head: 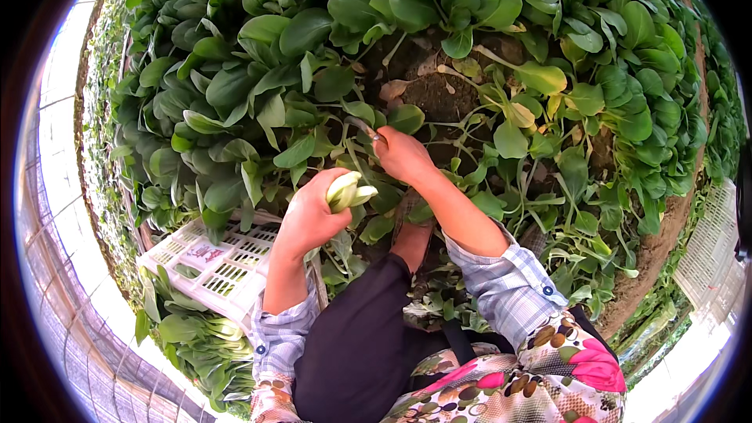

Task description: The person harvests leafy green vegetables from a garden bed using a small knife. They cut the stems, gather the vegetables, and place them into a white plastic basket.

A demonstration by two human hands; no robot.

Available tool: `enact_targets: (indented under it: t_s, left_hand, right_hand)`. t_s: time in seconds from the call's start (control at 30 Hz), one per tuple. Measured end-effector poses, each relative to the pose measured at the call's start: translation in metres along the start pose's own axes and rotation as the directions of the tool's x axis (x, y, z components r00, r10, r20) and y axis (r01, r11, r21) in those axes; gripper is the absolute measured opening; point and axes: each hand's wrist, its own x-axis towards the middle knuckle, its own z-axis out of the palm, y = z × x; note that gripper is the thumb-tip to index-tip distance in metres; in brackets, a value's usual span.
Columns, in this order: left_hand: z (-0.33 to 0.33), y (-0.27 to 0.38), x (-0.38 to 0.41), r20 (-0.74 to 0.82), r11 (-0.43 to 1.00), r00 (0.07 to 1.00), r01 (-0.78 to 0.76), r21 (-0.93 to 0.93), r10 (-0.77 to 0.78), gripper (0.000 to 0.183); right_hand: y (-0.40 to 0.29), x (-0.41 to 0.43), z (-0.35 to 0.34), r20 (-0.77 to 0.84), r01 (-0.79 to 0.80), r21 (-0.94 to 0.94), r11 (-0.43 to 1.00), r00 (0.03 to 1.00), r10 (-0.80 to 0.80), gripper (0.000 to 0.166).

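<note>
My left hand is closed around a head of leafy greens, its pale stalk ends pointing right. Up and to the right of it, my right hand grips a small tool with a curved metal blade, which reaches in among low leaves near bare soil. The handle is mostly hidden in my fingers. Dense leafy green plants stand to the left and in front of both hands. Loose and yellowing leaves lie on the soil to the right.
A white slotted plastic crate stands at the lower left, with harvested greens beside it. My foot is on the ground between the plants. Another pale crate is at the far right, past a brown soil path.
</note>
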Motion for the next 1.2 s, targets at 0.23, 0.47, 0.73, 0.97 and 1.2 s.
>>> enact_targets:
  t_s: [0.23, 0.47, 0.73, 0.97, 1.2]
  left_hand:
    - [0.004, -0.016, 0.020, -0.149, 0.738, 0.986, 0.158, 0.655, -0.079, 0.063]
    - [0.015, -0.037, 0.003, -0.128, 0.719, 0.986, 0.163, 0.676, -0.104, 0.043]
    - [0.013, -0.049, -0.001, -0.160, 0.672, 0.971, 0.238, 0.701, -0.176, 0.045]
    - [0.006, -0.051, 0.002, -0.176, 0.690, 0.972, 0.233, 0.685, -0.153, 0.051]
    - [0.004, -0.047, -0.001, -0.145, 0.704, 0.960, 0.275, 0.655, -0.240, 0.041]
  right_hand:
    - [0.003, -0.002, 0.013, -0.073, 0.107, 0.063, 0.992, 0.992, -0.102, 0.028]
    - [0.007, 0.021, 0.030, -0.112, 0.126, 0.098, 0.987, 0.987, -0.115, 0.037]
    - [-0.004, 0.038, 0.023, 0.043, 0.073, 0.104, 0.992, 0.996, -0.077, 0.035]
    - [-0.008, 0.061, 0.036, 0.040, 0.050, -0.166, 0.985, 0.998, -0.044, 0.032]
    - [-0.028, 0.048, 0.001, 0.112, 0.123, -0.310, 0.943, 0.989, -0.092, 0.029]
